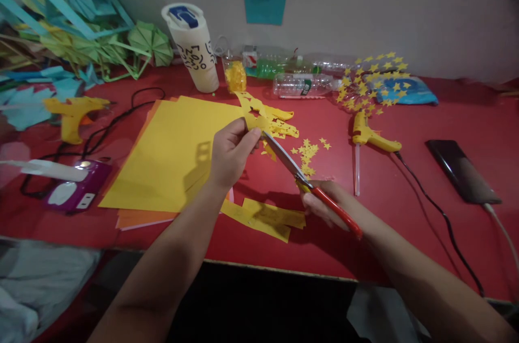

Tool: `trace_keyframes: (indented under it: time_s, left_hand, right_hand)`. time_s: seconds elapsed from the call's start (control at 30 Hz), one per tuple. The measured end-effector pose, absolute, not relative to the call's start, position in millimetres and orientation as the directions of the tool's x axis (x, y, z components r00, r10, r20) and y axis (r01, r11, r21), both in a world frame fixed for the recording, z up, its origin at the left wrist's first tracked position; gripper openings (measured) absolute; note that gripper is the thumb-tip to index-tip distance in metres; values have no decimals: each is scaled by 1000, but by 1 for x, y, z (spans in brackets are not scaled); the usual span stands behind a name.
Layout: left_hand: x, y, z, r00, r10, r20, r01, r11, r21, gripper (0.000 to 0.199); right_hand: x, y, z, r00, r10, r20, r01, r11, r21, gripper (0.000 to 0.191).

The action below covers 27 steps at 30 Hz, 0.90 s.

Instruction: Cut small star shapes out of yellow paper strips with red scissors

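Note:
Between thumb and fingers, my left hand (232, 151) pinches a strip of yellow paper (256, 120) with a cut-out in it. My right hand (326, 201) grips red-handled scissors (290, 163), whose tips reach the strip's edge by my left thumb. Beyond lie yellow paper scraps (284, 127) with star-shaped holes. A small pile of yellow paper stars (307, 154) rests right of the blades. Nearer me are flat yellow paper strips (263, 217). A stack of yellow sheets (162, 154), with orange sheets beneath, lies under and left of my left hand.
On the left stand a yellow glue gun (75, 116), a purple power adapter (79, 189) and a white tumbler (192, 51). Plastic bottles (304, 85) line the wall. Another glue gun (373, 135), a star-covered piece (360, 86) and a phone (462, 170) lie right, with trailing cables.

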<state>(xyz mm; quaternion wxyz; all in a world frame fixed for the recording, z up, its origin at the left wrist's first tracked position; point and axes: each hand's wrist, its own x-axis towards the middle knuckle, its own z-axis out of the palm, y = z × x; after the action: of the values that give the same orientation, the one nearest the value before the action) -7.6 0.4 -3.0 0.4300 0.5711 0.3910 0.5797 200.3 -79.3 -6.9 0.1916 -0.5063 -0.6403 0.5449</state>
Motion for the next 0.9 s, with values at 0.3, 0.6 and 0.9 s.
trace_keyframes:
  time_s: [0.3,0.6,0.9]
  left_hand:
    - [-7,0,-1,22,938,345,-26,-345,938,24]
    - [-6,0,1,8,945,328,-35,-328,944,22]
    - [-9,2,-6,14,955,296,-101,-293,951,16]
  right_hand:
    - [199,-78,-8,-398,884,-246,445,-49,-894,54]
    - [198,-79,-7,-389,891,-235,447,-40,-893,58]
    - [198,-77,-5,-403,880,-251,442,-53,-895,56]
